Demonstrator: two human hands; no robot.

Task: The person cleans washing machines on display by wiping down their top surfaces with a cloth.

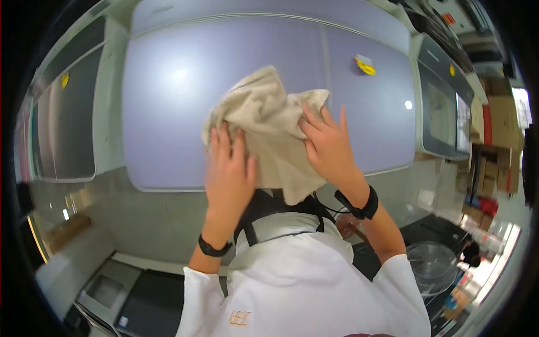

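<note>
A crumpled beige cloth (pixel 264 123) lies on the pale purple tabletop (pixel 168 123). One darker stitched edge shows at its upper left, and its lower end hangs over the near table edge. On the cloth's left part rests my left hand (pixel 227 174), open, with the fingers stretched and the thumb apart. At the right side, my right hand (pixel 331 146) has a fold of the cloth between thumb and forefinger, while its outer fingers stick out. The underside of the cloth is hidden.
A yellow object (pixel 365 66) is on the table's upper right. Grey-fronted units stand left (pixel 67 106) and right (pixel 446 106) of the table. Behind me are a clear round container (pixel 432 267) and a dark box (pixel 154 303). Cardboard boxes (pixel 499 123) are stacked far right.
</note>
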